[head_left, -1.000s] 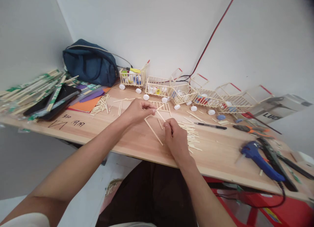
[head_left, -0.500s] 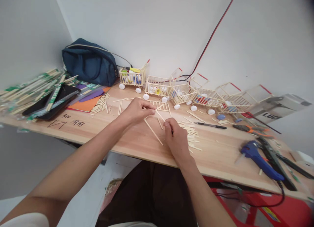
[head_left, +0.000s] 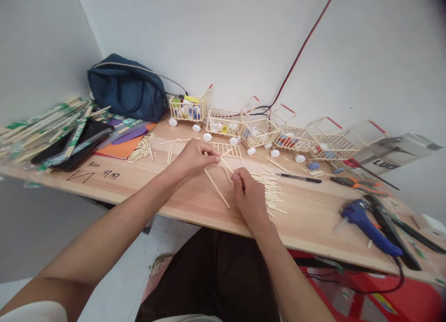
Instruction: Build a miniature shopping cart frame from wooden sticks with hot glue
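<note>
Between my two hands is a small angled piece of thin wooden sticks [head_left: 218,188]. My left hand [head_left: 197,158] is closed, pinching it near where the sticks meet. My right hand [head_left: 248,192] is closed too, its thumb and forefinger on the end of a short stick [head_left: 227,164] that runs across to the left fingertips. One longer stick slants from below the left hand toward the table's front. Just behind the hands lies a flat ladder-like stick panel [head_left: 235,151]. A pile of cut sticks [head_left: 273,194] lies right of my right hand, partly hidden by it.
Small stick-built carts [head_left: 188,109] with white wheels line the wall. A blue glue gun [head_left: 371,226], orange-handled pliers [head_left: 355,183] and a pen [head_left: 298,178] lie to the right. A blue bag [head_left: 127,87] and wrapped chopsticks [head_left: 45,127] occupy the left of the wooden table [head_left: 139,187].
The long slanting stick has shifted slightly left at its lower end. Both hands keep their hold and have hardly moved.
</note>
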{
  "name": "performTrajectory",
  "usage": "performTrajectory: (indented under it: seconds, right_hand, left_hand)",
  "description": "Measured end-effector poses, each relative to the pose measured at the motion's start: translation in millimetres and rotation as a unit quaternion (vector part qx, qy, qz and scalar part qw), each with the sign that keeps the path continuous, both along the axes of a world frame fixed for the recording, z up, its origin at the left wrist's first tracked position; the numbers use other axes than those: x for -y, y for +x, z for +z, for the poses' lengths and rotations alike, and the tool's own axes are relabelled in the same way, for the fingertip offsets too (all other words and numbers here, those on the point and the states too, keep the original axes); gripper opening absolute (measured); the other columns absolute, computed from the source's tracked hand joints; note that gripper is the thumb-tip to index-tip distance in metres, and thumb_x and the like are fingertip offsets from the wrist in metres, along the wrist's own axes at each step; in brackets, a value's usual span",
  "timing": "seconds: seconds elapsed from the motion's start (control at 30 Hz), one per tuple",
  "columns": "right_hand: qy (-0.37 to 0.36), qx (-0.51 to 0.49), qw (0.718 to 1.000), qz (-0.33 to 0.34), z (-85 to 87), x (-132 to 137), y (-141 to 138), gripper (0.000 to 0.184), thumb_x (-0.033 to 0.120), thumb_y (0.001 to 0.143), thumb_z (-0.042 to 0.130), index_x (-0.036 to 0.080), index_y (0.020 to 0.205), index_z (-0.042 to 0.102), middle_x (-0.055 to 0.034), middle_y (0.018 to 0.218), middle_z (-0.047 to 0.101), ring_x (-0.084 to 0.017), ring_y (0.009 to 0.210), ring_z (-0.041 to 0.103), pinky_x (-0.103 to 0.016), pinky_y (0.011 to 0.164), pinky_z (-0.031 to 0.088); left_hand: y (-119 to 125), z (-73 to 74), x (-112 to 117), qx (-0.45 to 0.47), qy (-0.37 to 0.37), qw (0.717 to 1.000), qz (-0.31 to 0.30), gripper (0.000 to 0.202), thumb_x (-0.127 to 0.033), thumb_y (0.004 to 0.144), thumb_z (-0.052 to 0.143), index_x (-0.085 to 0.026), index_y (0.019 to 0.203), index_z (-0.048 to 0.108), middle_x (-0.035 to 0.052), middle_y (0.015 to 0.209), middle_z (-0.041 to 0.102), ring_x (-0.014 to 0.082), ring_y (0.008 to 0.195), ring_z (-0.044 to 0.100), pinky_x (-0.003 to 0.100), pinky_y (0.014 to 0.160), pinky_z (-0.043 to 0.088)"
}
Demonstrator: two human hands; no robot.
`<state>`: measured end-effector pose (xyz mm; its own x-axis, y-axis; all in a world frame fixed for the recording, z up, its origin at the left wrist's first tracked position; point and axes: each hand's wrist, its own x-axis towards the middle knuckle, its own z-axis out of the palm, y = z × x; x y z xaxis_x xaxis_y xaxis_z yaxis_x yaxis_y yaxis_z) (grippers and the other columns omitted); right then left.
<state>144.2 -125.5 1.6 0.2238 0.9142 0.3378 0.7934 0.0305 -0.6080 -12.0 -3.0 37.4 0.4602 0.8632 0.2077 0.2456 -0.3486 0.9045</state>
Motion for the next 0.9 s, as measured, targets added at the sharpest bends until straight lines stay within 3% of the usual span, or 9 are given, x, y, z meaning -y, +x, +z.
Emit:
performTrajectory:
  seconds: [0.4, 0.67, 0.83, 0.9]
  right_hand:
    - [0.0, 0.0, 1.0, -0.003, -0.7, 0, 0, 0.023, 0.034, 0.097, 0.039, 0.024, 0.087, 0.057, 0.0029, 0.061, 0.053, -0.017, 0.056, 0.048, -0.027, 0.061, 0.033]
    - [-0.018, -0.004, 1.0, -0.006, -0.6, -1, 0, 0.025, 0.034, 0.098, 0.037, 0.025, 0.086, 0.057, 0.0018, 0.065, 0.056, -0.018, 0.062, 0.053, -0.027, 0.063, 0.033]
    - [-0.023, 0.0, 0.999, -0.025, -0.8, -1, 2, 0.027, 0.036, 0.098, 0.038, 0.024, 0.086, 0.059, 0.0025, 0.061, 0.054, -0.017, 0.058, 0.051, -0.027, 0.062, 0.033]
    - [-0.023, 0.0, 0.999, -0.028, -1.1, -1, 3, 0.027, 0.037, 0.098, 0.038, 0.024, 0.087, 0.059, 0.0028, 0.061, 0.054, -0.017, 0.057, 0.05, -0.027, 0.062, 0.032]
  left_hand:
    - [0, -1.1, 0, 0.01, -0.01, 1.0, -0.011, 0.012, -0.019, 0.066, 0.072, -0.015, 0.073, 0.08, 0.0049, 0.073, 0.076, 0.0153, 0.066, 0.065, 0.024, 0.061, 0.047]
    - [-3, -2.3, -3, 0.033, -0.054, 0.996, -0.064, 0.038, -0.027, 0.068, 0.073, -0.012, 0.102, 0.077, 0.0073, 0.085, 0.077, 0.0161, 0.075, 0.067, 0.025, 0.07, 0.05]
    - [-8, 0.6, -3, -0.026, -0.048, 0.994, -0.092, 0.025, -0.033, 0.07, 0.068, -0.011, 0.077, 0.078, 0.005, 0.072, 0.073, 0.0132, 0.065, 0.06, 0.02, 0.056, 0.041]
    - [-10, 2.0, -3, -0.046, -0.046, 0.992, -0.109, 0.024, -0.032, 0.068, 0.068, -0.012, 0.076, 0.078, 0.0028, 0.067, 0.07, 0.011, 0.06, 0.055, 0.019, 0.053, 0.037]
